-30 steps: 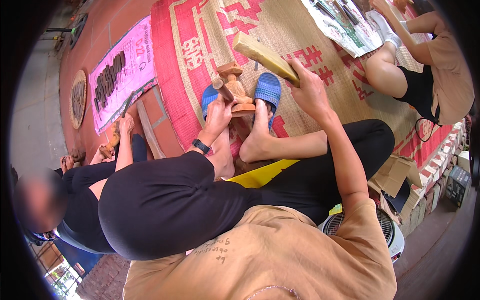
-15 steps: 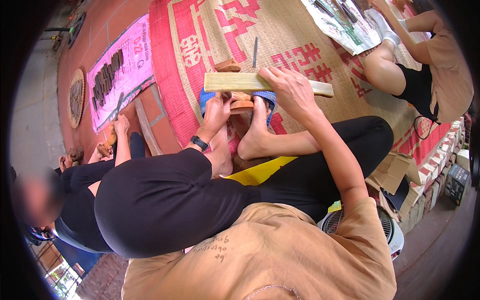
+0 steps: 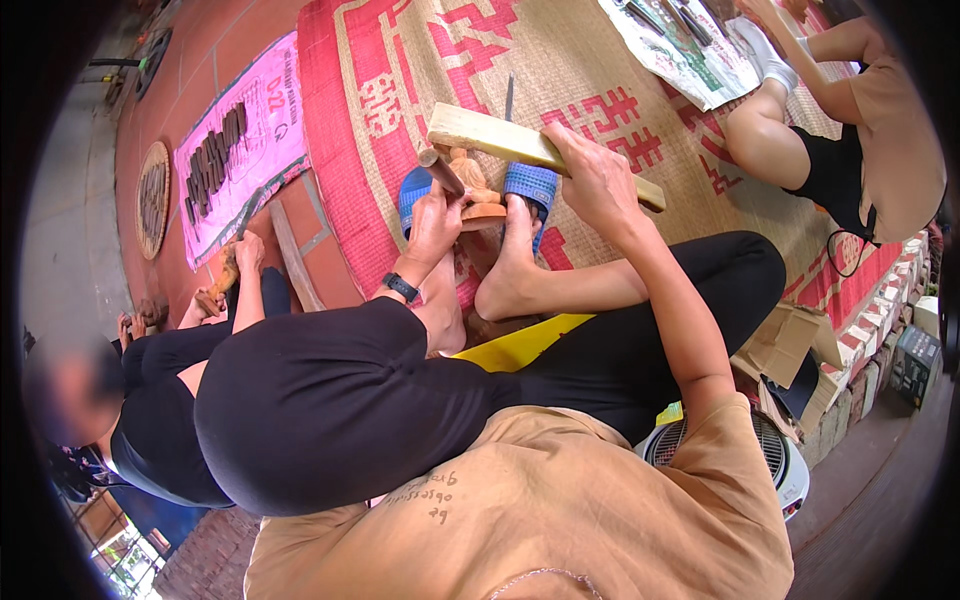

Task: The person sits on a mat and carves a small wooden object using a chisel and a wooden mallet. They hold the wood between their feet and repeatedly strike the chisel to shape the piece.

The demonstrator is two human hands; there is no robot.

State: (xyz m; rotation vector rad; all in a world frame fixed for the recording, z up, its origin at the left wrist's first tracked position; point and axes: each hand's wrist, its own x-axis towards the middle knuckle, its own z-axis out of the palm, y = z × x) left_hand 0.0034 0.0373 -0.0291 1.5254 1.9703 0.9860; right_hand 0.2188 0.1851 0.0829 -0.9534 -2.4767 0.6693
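Observation:
My left hand (image 3: 431,226), a dark watch on its wrist, is closed round a chisel's round wooden handle (image 3: 441,172); the blade is hidden. Against that hand is a carved wooden figure (image 3: 468,178) on a rounded base, between my bare feet (image 3: 514,265). My right hand (image 3: 597,182) grips a pale flat wooden mallet (image 3: 495,131) near its narrower end. The mallet's broad end hangs above and apart from the chisel handle, tilted. Blue textured pads (image 3: 531,183) lie by my toes on either side of the figure.
A patterned red and straw mat (image 3: 590,60) spreads under the work, with a thin dark metal tool (image 3: 510,98) beyond the figure. At left, a person's hand (image 3: 247,250) works on wood beside a pink sheet (image 3: 262,135) bearing several dark tools. Another person (image 3: 850,110) sits at right.
The mallet has turned and lifted away from the chisel, its broad end shifting right and up. The chisel handle and the carved figure, mostly covered before, now show.

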